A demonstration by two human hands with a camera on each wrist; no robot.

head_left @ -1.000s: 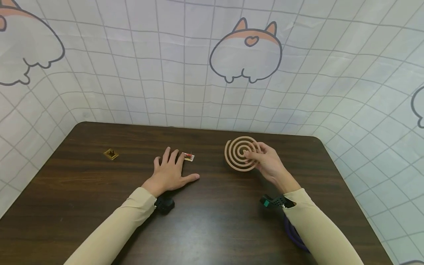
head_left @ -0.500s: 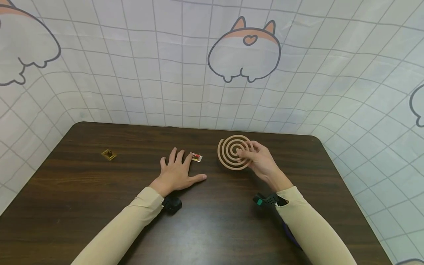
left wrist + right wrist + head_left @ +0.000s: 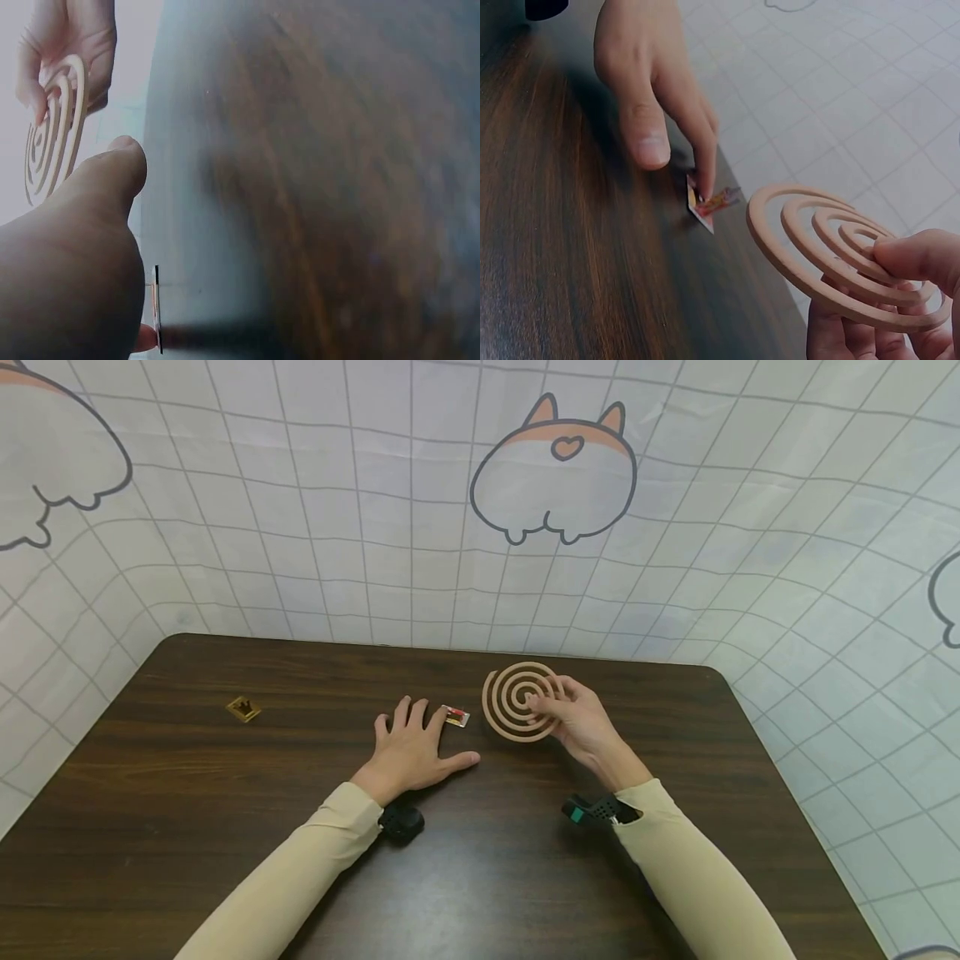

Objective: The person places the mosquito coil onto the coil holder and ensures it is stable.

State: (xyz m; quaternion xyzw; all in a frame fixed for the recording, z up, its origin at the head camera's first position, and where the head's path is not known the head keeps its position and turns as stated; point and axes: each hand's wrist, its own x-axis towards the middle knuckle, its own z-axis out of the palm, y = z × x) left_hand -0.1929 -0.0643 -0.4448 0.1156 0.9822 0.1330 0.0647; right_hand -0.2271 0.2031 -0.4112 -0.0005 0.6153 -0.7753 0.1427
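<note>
My right hand (image 3: 592,727) pinches a tan mosquito coil (image 3: 519,695) near its centre, thumb on the near face, and holds it raised over the table. My left hand (image 3: 411,753) lies low over the wood with its fingers spread. Its index fingertip touches a small rectangular red-and-silver piece (image 3: 456,717), left of the coil. In the right wrist view this small piece (image 3: 697,202) shows a narrow part sticking up from it. The left wrist view shows the piece's thin edge (image 3: 157,307) by a fingertip, and the coil (image 3: 64,131) in the other hand.
A gold diamond-shaped piece (image 3: 243,709) with a dark crown-like shape lies at the left of the dark wooden table (image 3: 187,827). A white grid-patterned cloth (image 3: 360,552) stands behind and around the table.
My left hand and the small red-and-silver piece have shifted right together. My right hand has brought the coil left, closer to them. A purple ring near the right sleeve is now nearly hidden.
</note>
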